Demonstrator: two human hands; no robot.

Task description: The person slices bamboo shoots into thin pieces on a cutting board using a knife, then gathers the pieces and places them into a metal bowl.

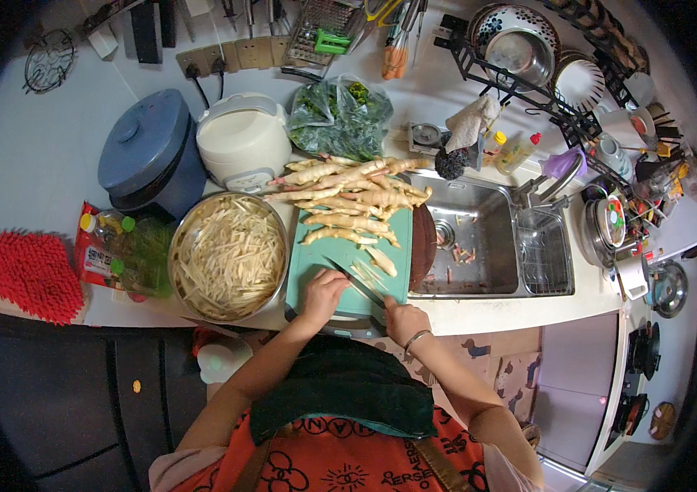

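Observation:
My right hand point(407, 321) grips a kitchen knife point(358, 283) whose blade slants across a green cutting board point(305, 264). On the near side of the blade, the bent fingers of my left hand point(322, 296) press a pale cut piece of ginger point(359, 291) against the board; the fingers hide most of it. Thin ginger strips point(368, 274) and a peeled ginger slice point(382, 261) lie beyond the blade. Whole young ginger roots point(348, 194), several with pinkish tips, are heaped across the board's far end. To the left, a steel bowl point(284, 270) is full of ginger strips point(228, 258).
A steel sink point(487, 246) with scraps in it lies right of the board, beside a brown round board point(423, 246). Behind stand a white rice cooker point(244, 138), a blue lidded bin point(145, 147) and a bag of leafy greens point(342, 117). Bottles point(139, 246) sit left of the bowl.

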